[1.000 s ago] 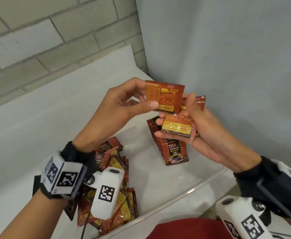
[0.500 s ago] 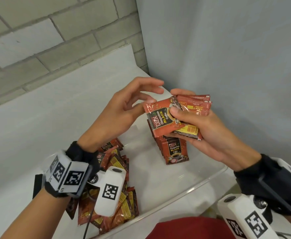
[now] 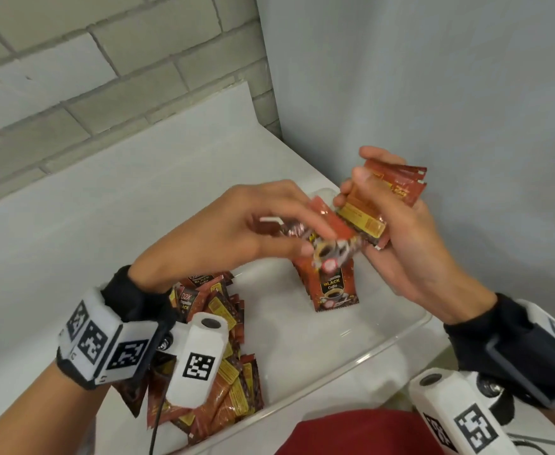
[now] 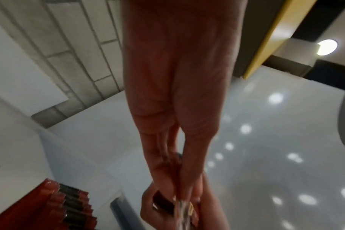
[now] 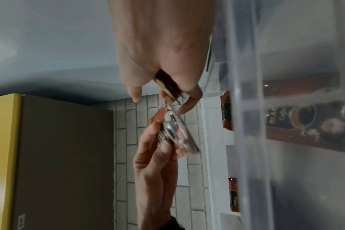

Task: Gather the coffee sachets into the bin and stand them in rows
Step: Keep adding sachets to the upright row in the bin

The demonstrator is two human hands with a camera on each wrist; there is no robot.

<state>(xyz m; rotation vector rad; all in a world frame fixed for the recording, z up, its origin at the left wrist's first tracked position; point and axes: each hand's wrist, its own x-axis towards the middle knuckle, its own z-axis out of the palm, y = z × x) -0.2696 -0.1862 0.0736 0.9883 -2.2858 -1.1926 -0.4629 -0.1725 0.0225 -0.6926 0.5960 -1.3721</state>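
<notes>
Above the clear plastic bin (image 3: pixel 351 359), my right hand (image 3: pixel 391 231) grips a small stack of red-brown coffee sachets (image 3: pixel 397 188), thumb on top. My left hand (image 3: pixel 263 231) pinches one blurred sachet (image 3: pixel 328 244) right beside that stack; the right wrist view shows this sachet (image 5: pixel 175 132) between the left fingers. A row of sachets (image 3: pixel 332 284) stands upright at the bin's far right end. A loose heap of sachets (image 3: pixel 223 349) lies at the bin's left end, partly hidden by my left wrist device.
The bin sits on a white counter (image 3: pixel 105 205) in a corner, with a brick wall (image 3: pixel 88 60) behind and a plain grey wall (image 3: pixel 433 93) to the right. A red garment (image 3: pixel 351 435) shows at the bottom edge.
The sachet went from the left hand into the right hand's stack, and now the left hand pinches a sachet again, tilted and blurred, lower beside the stack. The right hand rose slightly.
</notes>
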